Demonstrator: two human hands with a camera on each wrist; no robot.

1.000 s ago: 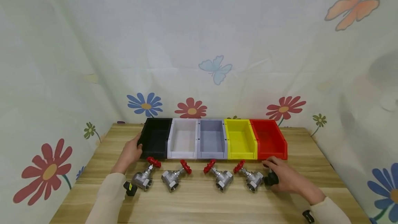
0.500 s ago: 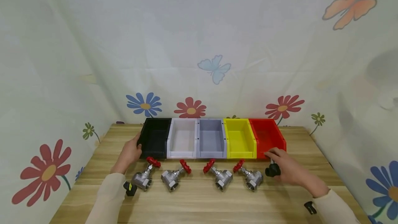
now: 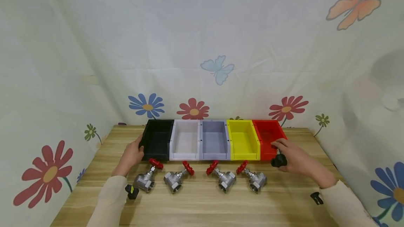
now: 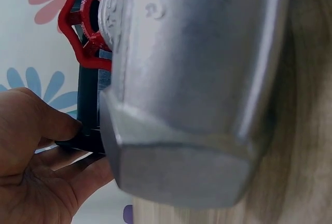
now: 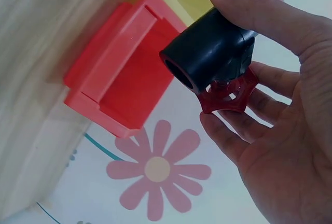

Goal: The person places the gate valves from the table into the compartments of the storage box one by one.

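Observation:
My right hand [image 3: 298, 158] holds a black valve [image 3: 279, 161] above the table, by the front of the red bin [image 3: 268, 127]. In the right wrist view, the thumb presses on the black valve body [image 5: 207, 50] and the fingers lie around its red handwheel [image 5: 228, 97]. My left hand [image 3: 130, 155] grips the left side of the black bin [image 3: 156, 157]. Seen from the left wrist, its thumb and fingers pinch the bin's dark rim [image 4: 85, 141], while a steel valve [image 4: 192, 89] close to the camera hides much of the bin.
White [image 3: 184, 157], grey [image 3: 215, 157] and yellow [image 3: 245, 157] bins stand side by side between the black and red ones. Several steel valves with red handwheels, among them one at the right [image 3: 258, 183], lie before them on the wooden table [image 3: 202, 211]. Behind hangs a flowered curtain [image 3: 173, 45].
My right hand has lifted the black valve off the table and carried it up and slightly right, to the red bin's front. My left hand keeps its hold on the black bin.

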